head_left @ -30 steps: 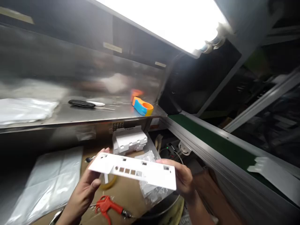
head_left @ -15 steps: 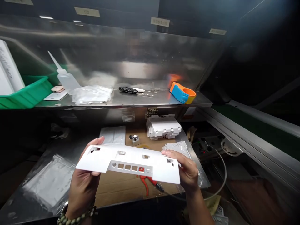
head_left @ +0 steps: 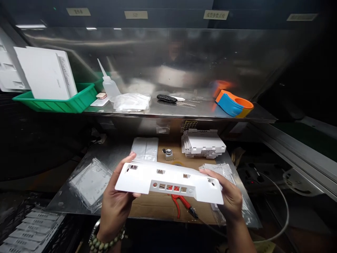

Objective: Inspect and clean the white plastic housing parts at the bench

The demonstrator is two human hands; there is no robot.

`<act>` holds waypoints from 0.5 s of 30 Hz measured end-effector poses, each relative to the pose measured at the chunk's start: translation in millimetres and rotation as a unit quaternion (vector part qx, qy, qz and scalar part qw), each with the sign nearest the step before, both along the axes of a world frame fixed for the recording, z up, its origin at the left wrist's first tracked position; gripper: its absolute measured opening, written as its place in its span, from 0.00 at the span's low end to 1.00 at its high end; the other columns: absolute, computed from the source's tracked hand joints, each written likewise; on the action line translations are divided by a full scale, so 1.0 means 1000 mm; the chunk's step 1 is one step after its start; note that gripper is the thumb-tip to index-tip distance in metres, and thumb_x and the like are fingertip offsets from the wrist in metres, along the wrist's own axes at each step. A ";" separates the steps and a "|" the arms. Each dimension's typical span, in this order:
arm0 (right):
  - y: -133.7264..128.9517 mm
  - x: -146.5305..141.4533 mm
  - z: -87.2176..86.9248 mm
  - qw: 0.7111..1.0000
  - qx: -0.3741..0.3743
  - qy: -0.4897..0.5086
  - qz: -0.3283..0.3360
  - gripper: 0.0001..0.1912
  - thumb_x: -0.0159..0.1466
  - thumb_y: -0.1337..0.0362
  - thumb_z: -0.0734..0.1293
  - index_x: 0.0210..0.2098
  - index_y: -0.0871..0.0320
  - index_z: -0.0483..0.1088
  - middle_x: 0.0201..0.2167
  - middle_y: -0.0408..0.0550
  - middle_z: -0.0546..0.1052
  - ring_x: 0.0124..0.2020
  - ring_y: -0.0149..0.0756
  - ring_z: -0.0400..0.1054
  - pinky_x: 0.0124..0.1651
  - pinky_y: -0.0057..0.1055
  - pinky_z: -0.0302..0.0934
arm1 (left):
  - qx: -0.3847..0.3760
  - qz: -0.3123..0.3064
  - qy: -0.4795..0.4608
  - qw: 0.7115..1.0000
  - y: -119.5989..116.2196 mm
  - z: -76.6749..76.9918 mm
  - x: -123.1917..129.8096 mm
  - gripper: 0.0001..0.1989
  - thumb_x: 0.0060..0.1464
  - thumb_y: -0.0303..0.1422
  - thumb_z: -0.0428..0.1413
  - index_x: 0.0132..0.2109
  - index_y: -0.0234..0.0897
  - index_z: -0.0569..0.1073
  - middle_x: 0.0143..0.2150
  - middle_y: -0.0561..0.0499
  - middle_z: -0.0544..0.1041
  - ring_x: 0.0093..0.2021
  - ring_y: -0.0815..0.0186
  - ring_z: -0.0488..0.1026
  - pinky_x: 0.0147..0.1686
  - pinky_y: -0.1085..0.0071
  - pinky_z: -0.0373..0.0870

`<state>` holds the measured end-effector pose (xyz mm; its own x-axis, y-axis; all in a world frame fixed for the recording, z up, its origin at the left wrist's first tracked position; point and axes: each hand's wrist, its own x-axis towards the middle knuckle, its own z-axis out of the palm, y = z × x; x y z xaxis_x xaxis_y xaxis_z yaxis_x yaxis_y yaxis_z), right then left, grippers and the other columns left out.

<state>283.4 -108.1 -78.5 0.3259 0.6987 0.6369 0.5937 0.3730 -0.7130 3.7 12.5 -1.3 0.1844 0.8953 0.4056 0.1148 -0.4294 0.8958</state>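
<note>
A white plastic housing (head_left: 168,172) with square cut-outs along one edge is held up over the bench, its slotted side facing me. My left hand (head_left: 117,200) grips its left end, thumb beneath and fingers behind. At the right end my right hand (head_left: 229,193) is closed on it, a finger on the top edge. Below the housing lies a red-handled tool (head_left: 181,202) with a dark tip and a cable, partly hidden. Cardboard (head_left: 147,209) covers the bench under it.
Stacked white housings (head_left: 204,144) stand at the back right. Bagged parts (head_left: 91,182) lie left, more bagged parts (head_left: 223,172) right. The shelf bears a green bin (head_left: 56,103), a squeeze bottle (head_left: 112,88) and a tape dispenser (head_left: 234,103). More white parts (head_left: 33,228) sit low at left.
The view has swung left, so the bench and shelf appear farther right and more of the green bin shows. Both hands still hold the housing, at a slightly different angle.
</note>
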 end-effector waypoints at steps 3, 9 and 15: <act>0.001 0.001 -0.005 1.000 -0.008 0.009 -0.002 0.20 0.69 0.70 0.66 0.59 0.51 0.74 0.53 0.48 0.81 0.54 0.41 0.77 0.58 0.36 0.71 | 0.029 0.000 -0.010 1.000 0.000 -0.002 -0.002 0.37 0.50 0.55 0.65 0.64 0.47 0.73 0.67 0.45 0.72 0.67 0.49 0.67 0.64 0.63 0.65; 0.002 0.002 -0.018 0.999 0.022 0.028 -0.004 0.23 0.69 0.62 0.69 0.62 0.53 0.70 0.53 0.52 0.81 0.54 0.49 0.77 0.61 0.49 0.69 | -0.042 -0.014 -0.099 0.994 -0.004 0.002 0.003 0.35 0.43 0.42 0.74 0.60 0.48 0.77 0.66 0.48 0.74 0.70 0.49 0.63 0.69 0.62 0.59; 0.000 0.004 -0.021 0.999 0.045 0.023 0.013 0.21 0.68 0.63 0.69 0.60 0.54 0.73 0.56 0.55 0.79 0.55 0.54 0.76 0.57 0.54 0.72 | -0.119 0.035 -0.231 0.965 -0.011 0.013 0.020 0.36 0.29 0.38 0.78 0.51 0.39 0.83 0.60 0.40 0.78 0.70 0.45 0.63 0.67 0.66 0.59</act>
